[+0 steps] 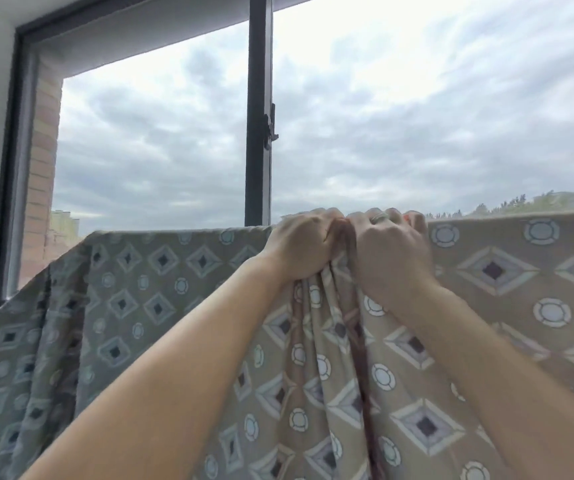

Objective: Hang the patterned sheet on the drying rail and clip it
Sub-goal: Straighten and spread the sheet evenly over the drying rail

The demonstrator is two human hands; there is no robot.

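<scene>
Where the dark vertical window post [258, 109] drops to the fabric line, the beige cloth sheet printed with diamonds and rings [174, 289] hangs draped over a support hidden under its top fold, spreading to both sides of the post. Just right of the post, the left hand [301, 245] and right hand [391, 251] touch each other on that fold. Both have their fingers curled over it, clutching bunched cloth. Gathered pleats fall directly below them. A metal ring [381, 217] shows on the right hand.
</scene>
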